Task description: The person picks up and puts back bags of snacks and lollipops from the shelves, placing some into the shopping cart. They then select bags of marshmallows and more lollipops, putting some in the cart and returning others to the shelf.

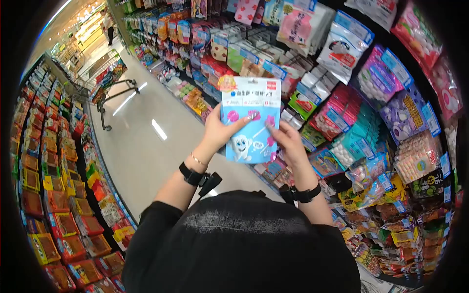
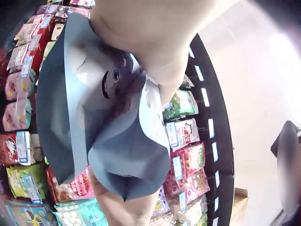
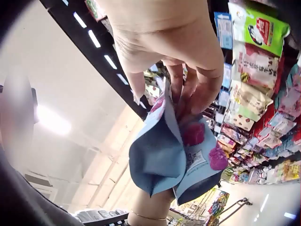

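In the head view a blue and white candy pouch (image 1: 251, 139) is held upright at chest height, its printed front towards me. Pink lollipops and a smiling tooth character are printed on it. My left hand (image 1: 218, 131) grips the left side, with the thumb across the front. On the right edge my right hand (image 1: 289, 140) pinches the pouch, thumb in front and fingers behind. From below, the left wrist view shows the folded bottom of the pouch (image 2: 129, 160). The right wrist view shows the right fingers (image 3: 200, 96) against the back of the pouch (image 3: 157, 157).
Racks of hanging candy bags (image 1: 342, 112) stand close on the right. Another shelf of packaged snacks (image 1: 68, 215) runs along the left. Between them lies a pale shiny floor (image 1: 146, 141), with a shopping cart (image 1: 105, 73) ahead and a person (image 1: 108, 27) farther off.
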Demonstrator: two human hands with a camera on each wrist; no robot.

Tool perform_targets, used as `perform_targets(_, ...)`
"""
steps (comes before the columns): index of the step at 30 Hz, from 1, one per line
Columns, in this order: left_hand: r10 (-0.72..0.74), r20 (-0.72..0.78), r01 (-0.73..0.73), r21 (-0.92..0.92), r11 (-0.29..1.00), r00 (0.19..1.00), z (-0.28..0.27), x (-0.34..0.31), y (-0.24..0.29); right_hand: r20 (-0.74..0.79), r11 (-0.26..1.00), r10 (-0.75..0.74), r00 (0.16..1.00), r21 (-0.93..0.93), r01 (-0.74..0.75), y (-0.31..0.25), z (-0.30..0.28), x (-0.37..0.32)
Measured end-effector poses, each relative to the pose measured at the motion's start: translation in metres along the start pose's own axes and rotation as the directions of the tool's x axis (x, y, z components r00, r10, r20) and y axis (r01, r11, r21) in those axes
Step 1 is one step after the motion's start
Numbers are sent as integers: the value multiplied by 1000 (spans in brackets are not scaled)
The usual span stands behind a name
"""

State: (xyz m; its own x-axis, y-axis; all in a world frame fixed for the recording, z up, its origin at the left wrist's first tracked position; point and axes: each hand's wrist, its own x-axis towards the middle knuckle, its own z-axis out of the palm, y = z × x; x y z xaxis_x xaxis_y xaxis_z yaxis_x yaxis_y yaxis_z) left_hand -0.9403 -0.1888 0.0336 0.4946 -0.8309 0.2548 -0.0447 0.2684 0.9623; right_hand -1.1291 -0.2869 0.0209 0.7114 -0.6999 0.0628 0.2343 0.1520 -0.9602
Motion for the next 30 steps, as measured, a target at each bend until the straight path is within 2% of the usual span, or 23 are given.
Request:
perform_targets(1, 44, 0, -44, 76, 996, 999, -15, 3, 1, -45, 1000, 28, 999, 2, -28, 3, 22, 8)
perform_targets(3, 68, 10, -68, 20, 997, 998, -47, 6, -5, -31, 996, 88, 996, 21, -87, 19, 50, 26)
perform_targets(5, -46, -15, 46, 6, 999, 999, -76, 5, -8, -36, 993, 108, 994, -53, -110, 32, 80, 39)
perform_targets(6, -35, 0, 35, -3, 999, 999, -91, 5, -12, -15, 992, 126, 992, -3, -126, 36, 98, 46)
perform_targets(7, -64, -46, 65, 12, 998, 997, -106, 6, -19, -49, 996, 83, 995, -40, -85, 47, 111, 55)
perform_targets(10, -155, -136, 161, 35, 986, 978, -146, 3, -32, -19, 995, 95, 995, 4, -95, 76, 135, 78)
perform_targets(13, -135, -141, 129, -52, 990, 981, -179, 8, -50, 2, 988, 153, 988, -18, -153, 69, 153, 90)
perform_targets(15, -147, -151, 134, -95, 986, 977, -196, 13, -58, 71, 957, 264, 962, 105, -270, 74, 162, 105)
perform_targets(16, -161, -162, 140, -134, 981, 974, -204, 15, -63, 87, 949, 249, 965, 178, -261, 73, 165, 110)
perform_targets(17, -156, -174, 133, -137, 982, 972, -211, 16, -72, 99, 949, 250, 963, 171, -264, 72, 168, 118)
perform_targets(19, -179, -208, 131, -227, 965, 962, -218, 22, -91, 52, 903, 313, 948, 292, -314, 72, 169, 136)
perform_targets(20, -237, -212, 194, -206, 959, 948, -211, 29, -72, 40, 910, 297, 954, 290, -296, 77, 165, 148)
perform_targets(21, -232, -221, 187, -209, 960, 947, -214, 37, -69, 49, 911, 297, 954, 283, -299, 75, 162, 162)
perform_targets(23, -294, -140, 250, -269, 930, 945, -222, 54, -70, 0, 874, 220, 976, 443, -197, 70, 153, 191)
perform_targets(25, -272, -163, 223, -268, 937, 948, -237, 74, -73, -47, 900, 97, 994, 431, -68, 57, 144, 229)
perform_targets(27, -268, -143, 236, -206, 950, 953, -263, 97, -76, -107, 948, -69, 992, 304, 98, 38, 140, 274)
perform_targets(29, -217, -187, 181, -192, 965, 958, -282, 126, -73, -188, 977, -156, 970, 116, 179, 24, 135, 322)
perform_targets(30, -233, -205, 192, -203, 960, 950, -295, 139, -73, -171, 969, -206, 964, 98, 225, 8, 142, 343)
